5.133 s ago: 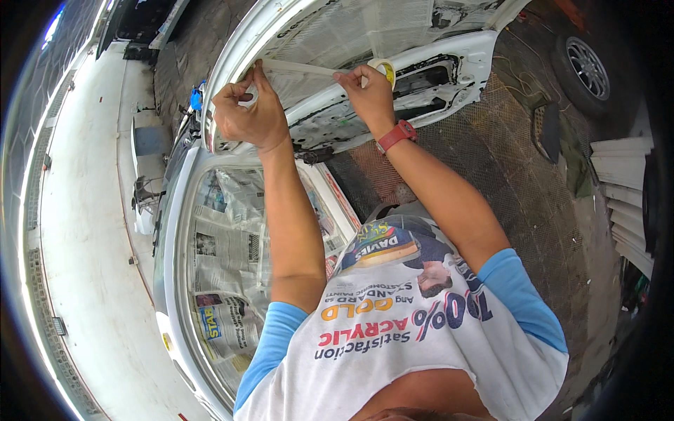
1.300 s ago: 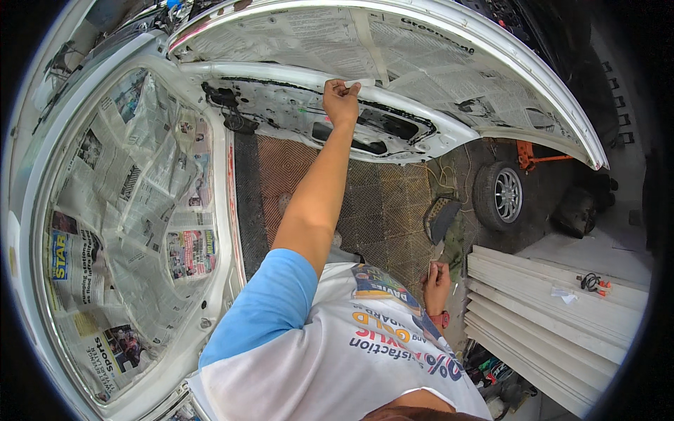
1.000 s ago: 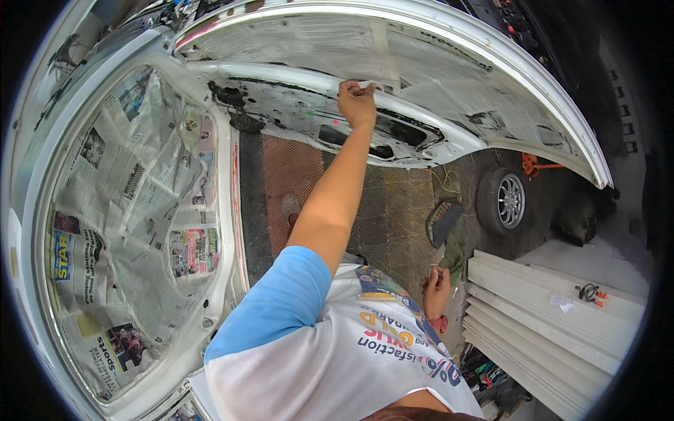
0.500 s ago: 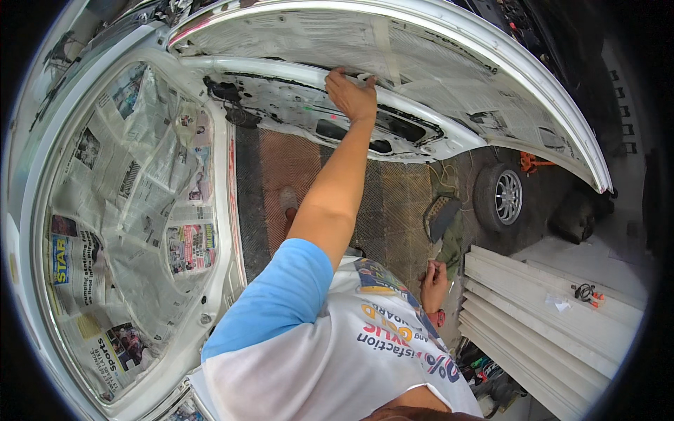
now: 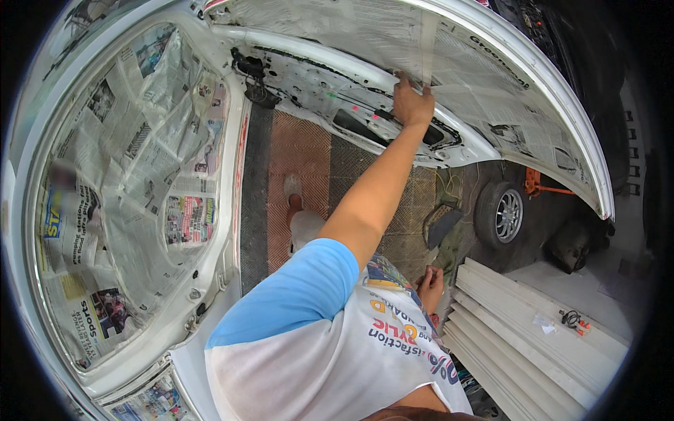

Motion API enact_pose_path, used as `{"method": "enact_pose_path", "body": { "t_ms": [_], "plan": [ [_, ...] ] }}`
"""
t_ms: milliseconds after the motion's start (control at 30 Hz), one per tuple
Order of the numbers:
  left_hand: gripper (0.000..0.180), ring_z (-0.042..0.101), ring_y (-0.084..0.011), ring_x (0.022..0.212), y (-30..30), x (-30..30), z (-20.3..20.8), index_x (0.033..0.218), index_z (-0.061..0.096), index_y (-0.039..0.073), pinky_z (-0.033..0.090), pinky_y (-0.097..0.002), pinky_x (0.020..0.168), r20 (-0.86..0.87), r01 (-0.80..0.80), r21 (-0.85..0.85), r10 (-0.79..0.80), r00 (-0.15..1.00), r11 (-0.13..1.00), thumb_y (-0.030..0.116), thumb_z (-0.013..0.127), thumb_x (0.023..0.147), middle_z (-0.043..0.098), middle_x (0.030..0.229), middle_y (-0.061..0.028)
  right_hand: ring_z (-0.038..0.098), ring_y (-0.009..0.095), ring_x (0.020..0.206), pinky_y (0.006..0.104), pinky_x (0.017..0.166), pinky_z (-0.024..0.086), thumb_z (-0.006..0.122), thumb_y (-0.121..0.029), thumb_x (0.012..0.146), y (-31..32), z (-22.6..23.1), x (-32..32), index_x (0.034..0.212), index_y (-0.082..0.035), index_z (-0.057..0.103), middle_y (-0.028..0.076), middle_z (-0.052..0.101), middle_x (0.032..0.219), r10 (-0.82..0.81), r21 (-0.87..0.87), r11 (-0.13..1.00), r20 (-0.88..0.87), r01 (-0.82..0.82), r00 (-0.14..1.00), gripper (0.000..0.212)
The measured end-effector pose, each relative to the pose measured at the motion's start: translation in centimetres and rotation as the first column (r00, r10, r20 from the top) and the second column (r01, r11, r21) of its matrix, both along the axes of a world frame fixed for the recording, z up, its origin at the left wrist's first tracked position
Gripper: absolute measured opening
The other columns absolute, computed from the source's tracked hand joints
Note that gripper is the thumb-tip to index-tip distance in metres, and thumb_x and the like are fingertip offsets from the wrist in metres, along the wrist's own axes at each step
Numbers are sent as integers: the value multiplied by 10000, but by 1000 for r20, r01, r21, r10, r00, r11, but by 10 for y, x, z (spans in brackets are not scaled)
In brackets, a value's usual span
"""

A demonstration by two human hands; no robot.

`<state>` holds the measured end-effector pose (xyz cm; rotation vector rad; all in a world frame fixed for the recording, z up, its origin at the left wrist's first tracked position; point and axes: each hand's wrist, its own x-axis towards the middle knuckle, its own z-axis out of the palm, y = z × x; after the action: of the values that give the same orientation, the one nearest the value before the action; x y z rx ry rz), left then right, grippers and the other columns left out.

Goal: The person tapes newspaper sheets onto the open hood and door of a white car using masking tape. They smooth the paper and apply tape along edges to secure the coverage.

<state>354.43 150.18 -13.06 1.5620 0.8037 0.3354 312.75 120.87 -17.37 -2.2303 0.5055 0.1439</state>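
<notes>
My left hand (image 5: 412, 104) pinches a tape strip (image 5: 427, 49) on the far raised hatch (image 5: 491, 91); my right hand (image 5: 430, 288) hangs near, seemingly loose.

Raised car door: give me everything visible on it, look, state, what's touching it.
The raised car door is white sheet metal, swung open above the person, its inner side facing the camera. Newspaper covers the upper window area, with a strip of pale masking tape running down it. The bare inner panel shows dark cut-outs and grime. The left hand is stretched up against the tape's lower end at the paper's edge. The right hand hangs low by the shirt, clear of the door.
</notes>
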Motion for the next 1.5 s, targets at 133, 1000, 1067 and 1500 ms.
{"method": "enact_pose_path", "body": {
  "t_ms": [133, 1000, 1067, 1500],
  "plan": [
    [763, 680, -363, 1299, -6, 17, -16, 1649, 420, -3, 541, -465, 1088, 246, 45, -302, 33, 969, 952, 104, 724, 957, 678, 1424, -247, 610, 107, 642, 307, 596, 499, 573, -184, 1168, 1, 8, 3, 1157, -15, 655, 46, 625, 729, 35, -38, 999, -11, -36, 999, 188],
    [669, 294, -414, 1639, 98, -19, -35, 1755, 59, 14, 340, -544, 1338, 566, 541, -812, 67, 822, 220, 166, 379, 1187, 164, 1802, -265, 706, 240, 607, 414, 589, 528, 624, -241, 1130, -34, -44, -40, 1112, -41, 684, 125, 707, 727, 34, -94, 995, 49, -29, 998, 210],
    [623, 434, -374, 1574, 102, -72, -51, 1739, 197, 8, 401, -486, 1300, 597, 636, -700, -221, 771, 325, 185, 422, 1186, 357, 1741, -256, 697, 232, 596, 418, 582, 525, 619, -245, 1133, -38, -57, -51, 1116, -42, 686, 114, 704, 720, -16, -76, 997, 25, 18, 1000, 214],
    [365, 666, -254, 859, 247, -753, -299, 1261, 731, 56, 540, -468, 731, -868, 385, -354, -453, 204, 852, 320, 620, 1035, 702, 1040, -101, 762, 486, 1057, 549, 928, 586, 712, -358, 1026, -136, -209, -89, 1431, -27, 673, 308, 782, 1144, 285, -127, 897, -564, -423, 775, 524]
  ]
}}
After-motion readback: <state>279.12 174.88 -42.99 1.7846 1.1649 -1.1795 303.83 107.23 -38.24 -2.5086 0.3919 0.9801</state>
